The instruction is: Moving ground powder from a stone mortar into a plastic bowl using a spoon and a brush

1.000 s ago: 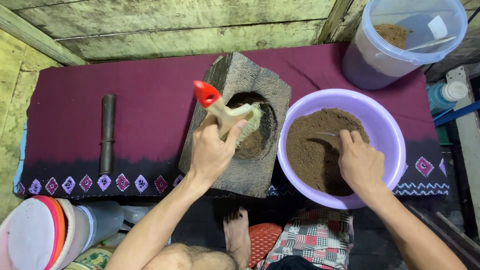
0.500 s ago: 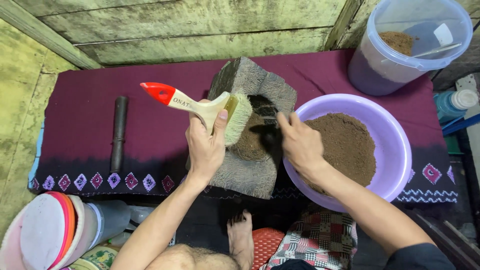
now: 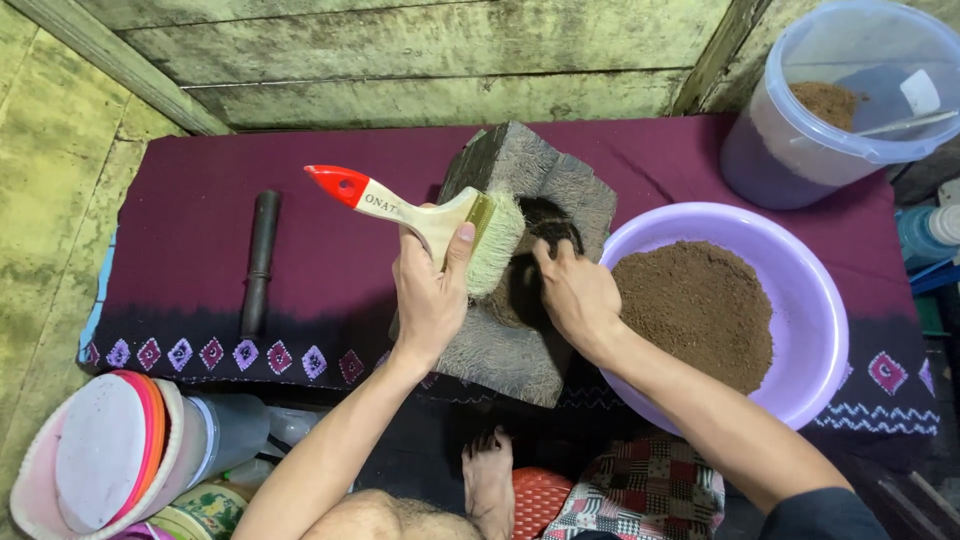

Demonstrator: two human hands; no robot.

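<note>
My left hand [image 3: 430, 290] grips a wide paintbrush [image 3: 440, 222] with a pale wooden handle, a red tip and light bristles, held just above the left side of a grey stone mortar [image 3: 525, 250]. My right hand [image 3: 570, 290] reaches into the mortar's dark hollow, fingers curled down inside it; whether it holds anything there is hidden. A lilac plastic basin [image 3: 810, 290] full of brown powder [image 3: 695, 310] sits directly to the right of the mortar.
A dark pestle [image 3: 260, 262] lies on the maroon patterned cloth [image 3: 190, 240] at left. A clear bucket [image 3: 850, 100] holding brown powder stands at back right. Stacked plastic lids and containers [image 3: 110, 460] sit at lower left. A bare foot [image 3: 490, 480] is below the mortar.
My right hand left the basin's powder and moved left into the mortar's hollow. My left hand swung the brush from upright to lying sideways over the mortar.
</note>
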